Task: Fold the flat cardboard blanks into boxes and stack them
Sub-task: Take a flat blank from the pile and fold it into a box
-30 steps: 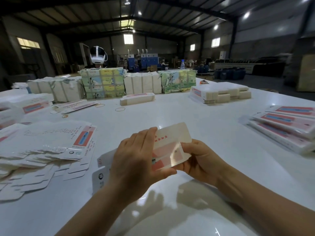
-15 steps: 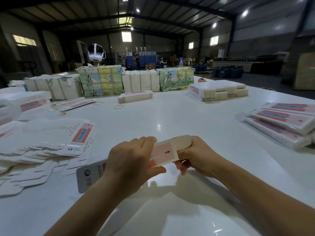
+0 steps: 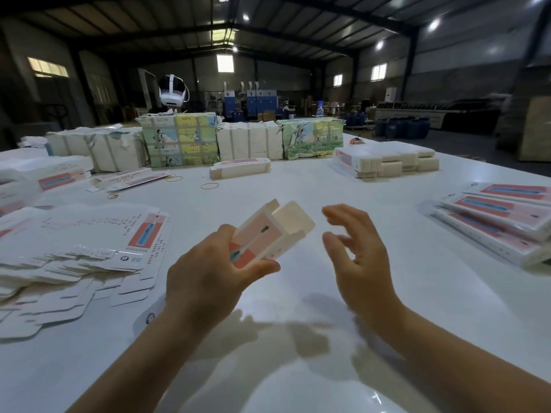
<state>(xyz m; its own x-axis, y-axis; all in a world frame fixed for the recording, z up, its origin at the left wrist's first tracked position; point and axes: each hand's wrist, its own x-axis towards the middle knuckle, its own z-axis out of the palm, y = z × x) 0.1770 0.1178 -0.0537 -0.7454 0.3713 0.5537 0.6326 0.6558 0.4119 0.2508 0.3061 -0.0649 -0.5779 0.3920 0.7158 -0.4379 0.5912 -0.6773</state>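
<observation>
Cardboard box (image 3: 269,234), flat a moment ago, now stands popped open at frame centre, end flap raised. Left hand (image 3: 208,272) grips it; right hand (image 3: 354,257) has let go, fingers spread, so closing flaps likely follows.

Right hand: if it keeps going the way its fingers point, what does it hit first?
Likely the open end flap of the half-folded box held by the left hand. The right hand points left toward it, across a bare gap; depth is unclear.
</observation>
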